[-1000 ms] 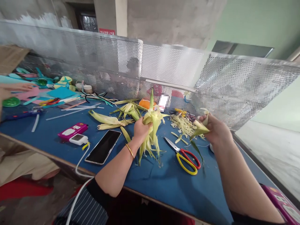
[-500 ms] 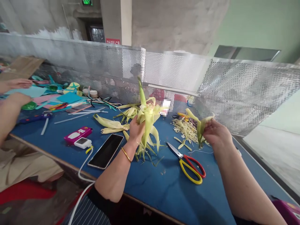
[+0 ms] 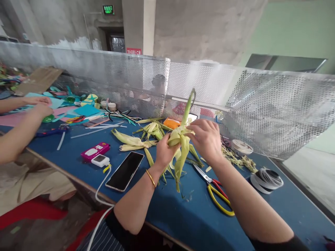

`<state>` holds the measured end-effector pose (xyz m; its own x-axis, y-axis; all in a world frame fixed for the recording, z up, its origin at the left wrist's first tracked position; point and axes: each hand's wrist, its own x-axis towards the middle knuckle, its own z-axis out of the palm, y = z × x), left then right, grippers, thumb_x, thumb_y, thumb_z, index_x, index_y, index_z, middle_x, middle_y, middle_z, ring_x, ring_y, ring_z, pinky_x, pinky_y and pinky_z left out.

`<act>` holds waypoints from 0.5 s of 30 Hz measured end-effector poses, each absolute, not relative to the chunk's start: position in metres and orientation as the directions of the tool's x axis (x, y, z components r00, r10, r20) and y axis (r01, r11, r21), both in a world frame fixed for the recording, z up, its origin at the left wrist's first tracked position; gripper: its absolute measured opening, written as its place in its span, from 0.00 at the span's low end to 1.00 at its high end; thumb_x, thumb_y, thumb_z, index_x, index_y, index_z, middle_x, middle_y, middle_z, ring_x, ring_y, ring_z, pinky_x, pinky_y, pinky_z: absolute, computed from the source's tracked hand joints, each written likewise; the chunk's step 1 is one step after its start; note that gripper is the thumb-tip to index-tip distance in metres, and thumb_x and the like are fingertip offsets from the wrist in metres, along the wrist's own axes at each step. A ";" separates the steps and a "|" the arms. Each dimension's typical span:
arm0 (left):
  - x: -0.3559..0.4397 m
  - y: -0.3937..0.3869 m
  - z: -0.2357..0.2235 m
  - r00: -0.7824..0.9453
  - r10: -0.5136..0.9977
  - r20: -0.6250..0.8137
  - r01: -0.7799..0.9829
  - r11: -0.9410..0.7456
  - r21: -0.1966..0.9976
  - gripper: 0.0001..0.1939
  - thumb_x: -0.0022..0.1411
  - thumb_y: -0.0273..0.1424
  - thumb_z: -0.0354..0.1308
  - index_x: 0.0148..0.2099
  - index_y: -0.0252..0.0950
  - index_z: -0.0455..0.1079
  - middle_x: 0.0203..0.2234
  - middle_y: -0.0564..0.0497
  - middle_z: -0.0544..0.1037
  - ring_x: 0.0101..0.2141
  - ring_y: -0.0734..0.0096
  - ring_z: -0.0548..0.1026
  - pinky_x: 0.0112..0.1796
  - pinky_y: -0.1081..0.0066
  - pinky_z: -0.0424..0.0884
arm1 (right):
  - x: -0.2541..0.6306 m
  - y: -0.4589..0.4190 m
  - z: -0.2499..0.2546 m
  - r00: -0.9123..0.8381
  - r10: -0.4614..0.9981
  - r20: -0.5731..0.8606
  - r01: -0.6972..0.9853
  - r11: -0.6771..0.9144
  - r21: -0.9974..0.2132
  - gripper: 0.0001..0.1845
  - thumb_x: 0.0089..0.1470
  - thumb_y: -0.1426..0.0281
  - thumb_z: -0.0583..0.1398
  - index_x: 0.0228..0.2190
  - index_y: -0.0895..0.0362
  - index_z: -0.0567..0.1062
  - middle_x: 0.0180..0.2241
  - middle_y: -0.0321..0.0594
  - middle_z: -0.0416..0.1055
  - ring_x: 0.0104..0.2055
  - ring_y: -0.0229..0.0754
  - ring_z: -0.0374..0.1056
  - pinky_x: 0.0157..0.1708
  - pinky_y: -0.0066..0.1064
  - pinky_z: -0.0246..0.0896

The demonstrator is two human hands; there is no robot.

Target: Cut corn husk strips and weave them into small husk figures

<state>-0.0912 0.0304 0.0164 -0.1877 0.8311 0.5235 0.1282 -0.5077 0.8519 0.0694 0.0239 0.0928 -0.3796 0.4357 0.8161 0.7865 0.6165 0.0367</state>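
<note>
My left hand (image 3: 166,151) is closed around the base of a bundle of pale green corn husks (image 3: 184,150), held above the blue table. Several long leaves hang down from it, and a greener pointed one sticks up. At the bundle's upper right side is my right hand (image 3: 208,139), its bent fingers pinching a husk leaf against it; the fingertips are partly hidden. Scissors (image 3: 202,173) with red and yellow handles lie below my right forearm, which covers part of them. Left of the bundle, loose corn husks (image 3: 131,139) rest on the table.
A phone (image 3: 125,170) and a magenta device (image 3: 95,151) with a white cable lie left. Shredded husk (image 3: 235,158) and a black-and-white roll (image 3: 267,183) are at right. A co-worker's hands (image 3: 39,104) are among coloured sheets. A perforated metal screen (image 3: 199,78) stands behind.
My right hand has come left from the shredded husk, where it held a separate husk piece, to the bundle. The bundle has turned in my left hand, and the view has shifted slightly.
</note>
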 end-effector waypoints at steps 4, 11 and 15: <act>-0.090 0.028 0.019 -0.160 0.852 0.498 0.125 -0.483 0.867 0.14 0.50 0.32 0.65 0.41 0.36 0.73 0.31 0.51 0.78 0.31 0.70 0.72 0.32 0.72 0.66 | 0.067 0.035 0.094 -0.450 0.484 0.750 0.802 0.589 0.101 0.10 0.60 0.70 0.57 0.34 0.50 0.78 0.36 0.39 0.75 0.40 0.45 0.67 0.46 0.40 0.52; -0.086 0.024 0.022 -0.085 0.879 0.469 0.180 -0.449 0.875 0.13 0.48 0.30 0.66 0.38 0.37 0.75 0.29 0.52 0.79 0.30 0.69 0.72 0.31 0.72 0.65 | 0.077 0.036 0.086 -0.544 0.459 0.703 0.793 0.555 0.252 0.15 0.63 0.70 0.52 0.29 0.54 0.76 0.31 0.42 0.72 0.36 0.46 0.62 0.43 0.39 0.51; -0.086 0.025 0.020 -0.068 0.876 0.478 0.224 -0.453 0.863 0.15 0.48 0.31 0.67 0.41 0.38 0.75 0.31 0.53 0.79 0.31 0.67 0.74 0.33 0.72 0.66 | 0.071 0.035 0.075 -0.410 0.506 0.759 0.878 0.444 0.179 0.13 0.62 0.72 0.52 0.30 0.57 0.74 0.31 0.45 0.71 0.35 0.48 0.63 0.39 0.38 0.51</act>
<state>-0.0856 0.0251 0.0199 -0.0676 0.8760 0.4776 0.2239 -0.4531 0.8629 0.0712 0.0347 0.0750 -0.4100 0.5057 0.7590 0.8781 0.4439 0.1787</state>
